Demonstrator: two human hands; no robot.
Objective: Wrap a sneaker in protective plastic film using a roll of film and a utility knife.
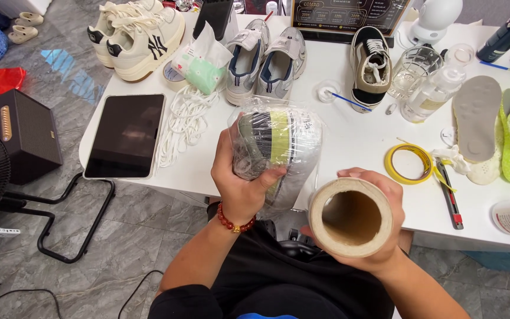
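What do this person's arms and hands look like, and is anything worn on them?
Both hands are bare, with no gloves. The left hand has a bracelet of round red beads with one gold bead at the wrist. The right hand shows no ring, watch or band. Both forearms are uncovered; a black sleeve begins near the left elbow.

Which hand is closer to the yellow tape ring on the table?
Right. The right hand, gripping a cardboard tube, is just beside the yellow tape ring. The left hand holds a plastic-wrapped shoe, farther away.
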